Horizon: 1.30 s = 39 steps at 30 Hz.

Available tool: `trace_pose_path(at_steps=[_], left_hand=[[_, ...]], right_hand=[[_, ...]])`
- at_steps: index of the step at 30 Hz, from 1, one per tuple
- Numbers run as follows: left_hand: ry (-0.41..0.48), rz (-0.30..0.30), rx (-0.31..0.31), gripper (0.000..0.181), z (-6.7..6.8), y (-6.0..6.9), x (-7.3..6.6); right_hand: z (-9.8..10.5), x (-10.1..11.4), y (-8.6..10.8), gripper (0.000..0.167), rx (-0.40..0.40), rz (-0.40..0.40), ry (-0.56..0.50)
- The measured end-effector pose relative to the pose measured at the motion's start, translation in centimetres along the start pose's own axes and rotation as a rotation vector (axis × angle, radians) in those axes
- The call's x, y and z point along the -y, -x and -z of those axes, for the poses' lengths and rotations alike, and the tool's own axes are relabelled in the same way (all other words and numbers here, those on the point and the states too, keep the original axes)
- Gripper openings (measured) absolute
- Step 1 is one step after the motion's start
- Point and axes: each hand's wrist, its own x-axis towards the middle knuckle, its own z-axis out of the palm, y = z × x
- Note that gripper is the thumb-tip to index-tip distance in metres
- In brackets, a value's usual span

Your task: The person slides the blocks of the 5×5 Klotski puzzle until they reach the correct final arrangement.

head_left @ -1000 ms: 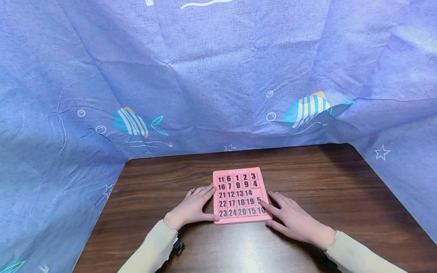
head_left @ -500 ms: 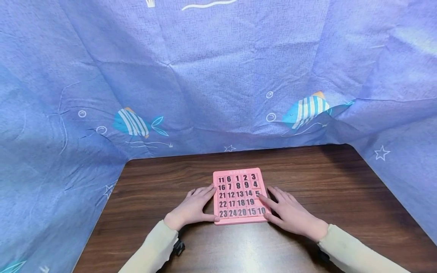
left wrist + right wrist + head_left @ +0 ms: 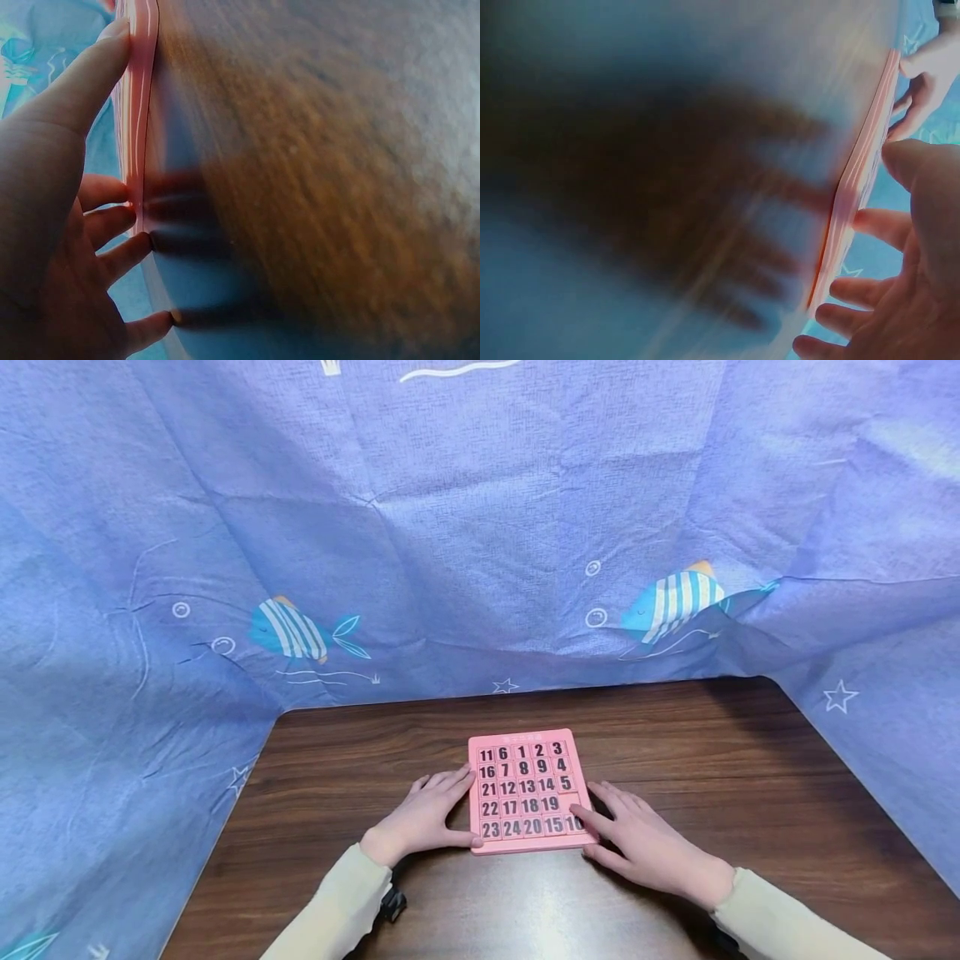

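A pink number board [image 3: 525, 843] lies flat on the table, its tiles in rows, with a gap at the right of the fourth row, below the 5 tile [image 3: 566, 783]. My left hand [image 3: 420, 822] rests with spread fingers against the board's left edge, thumb at the near left corner; in the left wrist view the thumb [image 3: 97, 67] touches the pink side. At the right edge is my right hand [image 3: 645, 843], its index fingertip by the gap and the 10 tile, thumb at the near right corner. The right wrist view shows its spread fingers [image 3: 862, 292] beside the edge [image 3: 851, 187].
The brown wooden table [image 3: 675, 735] extends around the board. Behind it and at both sides hangs a blue cloth [image 3: 480, 568] printed with fish and stars. A black device [image 3: 392, 903] sits at the left wrist.
The 5 tile has slid up from the fourth row into the third, leaving the gap beneath it. My right hand went up with it, then came back down toward the 10 tile. My left hand has stayed put.
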Motion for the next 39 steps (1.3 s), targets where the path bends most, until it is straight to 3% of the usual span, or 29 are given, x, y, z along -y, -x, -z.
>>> trace_pose_path(at_steps=[10,25,34,39], left_hand=[[-0.004,0.002,-0.003,0.105,0.0,0.0,0.2],[0.001,0.006,0.011,0.104,-0.1,-0.1,0.1],[0.012,0.005,0.017,0.104,0.0,-0.1,0.1],[0.006,0.002,0.010,0.104,0.0,0.0,0.1]], right_hand=[[0.7,0.7,2.3,0.053,0.001,0.049,-0.001],[0.1,0.0,0.3,0.051,-0.028,-0.010,0.028],[-0.3,2.2,-0.2,0.052,-0.034,0.106,0.036],[-0.4,2.1,0.3,0.051,-0.055,0.099,0.047]])
